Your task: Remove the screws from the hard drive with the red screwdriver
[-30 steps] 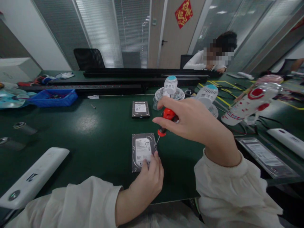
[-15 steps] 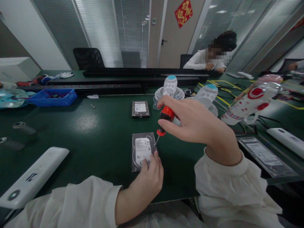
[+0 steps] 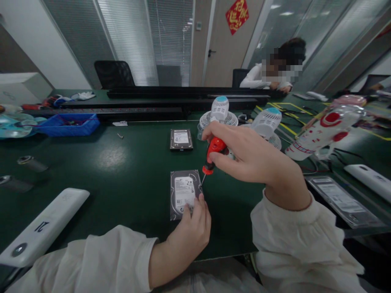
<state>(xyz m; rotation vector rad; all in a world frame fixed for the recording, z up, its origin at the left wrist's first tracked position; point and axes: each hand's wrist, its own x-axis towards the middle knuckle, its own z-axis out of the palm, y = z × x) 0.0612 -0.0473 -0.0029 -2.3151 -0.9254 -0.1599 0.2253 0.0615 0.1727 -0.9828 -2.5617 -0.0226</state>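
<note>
A silver hard drive (image 3: 184,191) with a white label lies flat on the green table (image 3: 131,179). My left hand (image 3: 195,228) grips its lower right corner, thumb on the label and fingers along the right side. Above the drive's right edge, my right hand (image 3: 244,152) is closed around the handle of a red and black screwdriver (image 3: 216,147). The tool leans, and its tip meets the drive's right edge. Behind lies a second hard drive (image 3: 181,139), touched by neither hand.
White fans (image 3: 220,110) stand behind my right hand. At right are a patterned bottle (image 3: 325,130) and another drive (image 3: 342,199). A blue tray (image 3: 71,125), metal cylinders (image 3: 32,163) and a white device (image 3: 45,228) lie left. A person (image 3: 284,65) sits across the table.
The screwdriver handle has turned within my right hand, showing more red, and my right thumb has shifted slightly. My left hand stays on the drive.
</note>
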